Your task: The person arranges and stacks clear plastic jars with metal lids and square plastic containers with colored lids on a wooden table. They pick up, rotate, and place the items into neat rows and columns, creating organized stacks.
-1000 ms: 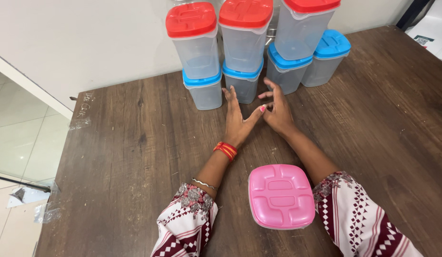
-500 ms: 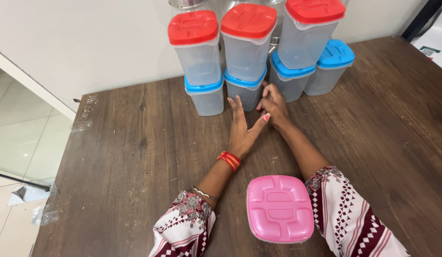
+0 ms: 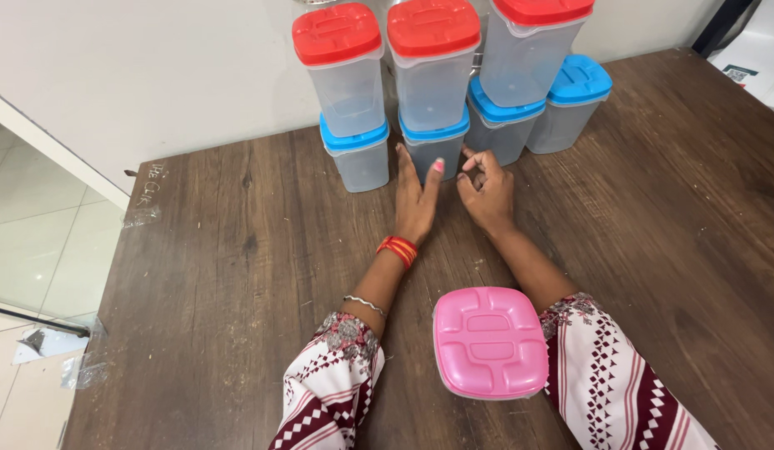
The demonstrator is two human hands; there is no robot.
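My left hand (image 3: 415,198) lies on the wooden table (image 3: 237,275), fingers stretched forward, its tips against the middle blue-lidded container (image 3: 435,147). My right hand (image 3: 485,193) rests just right of it with fingers curled, holding nothing, close to that same container and another blue-lidded one (image 3: 502,127). Red-lidded clear containers (image 3: 431,60) are stacked on the blue-lidded ones. A pink-lidded container (image 3: 490,340) stands near me between my forearms.
Further stacked containers stand against the white wall: a red-lidded one (image 3: 339,67) on a blue-lidded one (image 3: 357,155) at left, a red-lidded one (image 3: 533,43) and a single blue-lidded one (image 3: 570,100) at right. The table's left edge drops to a tiled floor (image 3: 37,242).
My left hand slid forward and its thumb closed in toward the fingers. My right hand drew back slightly and curled its fingers. The containers have stayed put.
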